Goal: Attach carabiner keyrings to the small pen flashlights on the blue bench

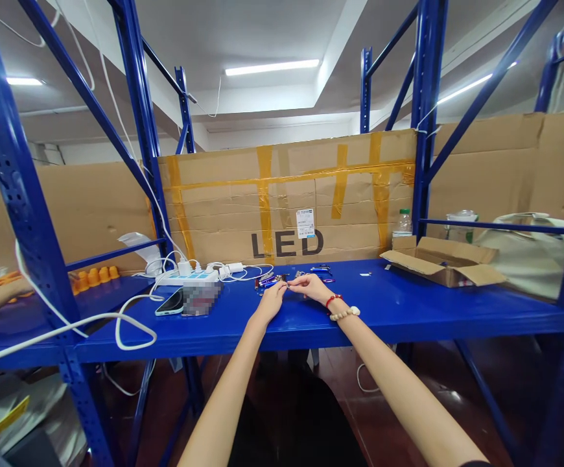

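Reaching forward over the blue tabletop [408,305], the left hand [272,299] and the right hand [312,286] are meeting at their fingertips, and the fingers of both are pinching closed on a small part [284,280] that is sitting just above the tabletop near its middle; the part is showing too small to tell what it is. A little heap of blue and red pieces [265,282] is lying just beside the left hand's fingers, on the far side. The right wrist is wearing a red bracelet [333,299] and a bead bracelet [345,314]. To the left, a white power strip [189,277] with plugs in it is lying by a phone [170,303], and a white cable [117,324] is looping over the front edge. An open cardboard box [445,261] is sitting well off to the right, and a cardboard sheet [286,194] marked LED is standing along the back.
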Demonstrator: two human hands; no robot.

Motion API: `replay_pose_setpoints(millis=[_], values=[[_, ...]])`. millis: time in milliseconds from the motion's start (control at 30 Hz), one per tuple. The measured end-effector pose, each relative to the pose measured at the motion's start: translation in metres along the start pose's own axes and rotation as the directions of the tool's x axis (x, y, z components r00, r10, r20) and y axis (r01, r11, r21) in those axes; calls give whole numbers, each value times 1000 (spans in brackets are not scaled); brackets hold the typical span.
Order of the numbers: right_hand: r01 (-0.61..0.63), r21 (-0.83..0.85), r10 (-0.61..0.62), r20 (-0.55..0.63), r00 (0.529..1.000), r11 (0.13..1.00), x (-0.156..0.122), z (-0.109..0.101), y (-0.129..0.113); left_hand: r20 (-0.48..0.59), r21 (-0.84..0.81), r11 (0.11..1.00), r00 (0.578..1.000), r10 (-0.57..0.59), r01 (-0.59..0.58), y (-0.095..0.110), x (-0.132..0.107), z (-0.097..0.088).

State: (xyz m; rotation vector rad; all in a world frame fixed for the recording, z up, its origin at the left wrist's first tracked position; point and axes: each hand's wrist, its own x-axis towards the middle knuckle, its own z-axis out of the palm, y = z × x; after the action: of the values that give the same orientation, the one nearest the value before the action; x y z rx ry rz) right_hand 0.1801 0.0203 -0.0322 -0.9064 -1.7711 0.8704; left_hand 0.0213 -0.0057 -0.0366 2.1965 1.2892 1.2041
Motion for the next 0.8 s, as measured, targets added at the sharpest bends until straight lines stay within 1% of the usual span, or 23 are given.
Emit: replay_pose_setpoints(millis=[200,533,667,800], values=[[-34,12,34,33,999,999,-1,-2,-1,33,-53,999,999,-8,10,5,-5,-4],[-64,18,63,46,997,998,-6,-3,-5,75,-106,994,996,49,-40,7,-7,-5],[-73,12,72,41,997,997,-6,-1,-7,69,-120,991,996,62,-53,7,-7,-4],[-76,7,76,27,997,997,-5,0,-8,39,-136,990,998,52,-46,3,-4,-2]])
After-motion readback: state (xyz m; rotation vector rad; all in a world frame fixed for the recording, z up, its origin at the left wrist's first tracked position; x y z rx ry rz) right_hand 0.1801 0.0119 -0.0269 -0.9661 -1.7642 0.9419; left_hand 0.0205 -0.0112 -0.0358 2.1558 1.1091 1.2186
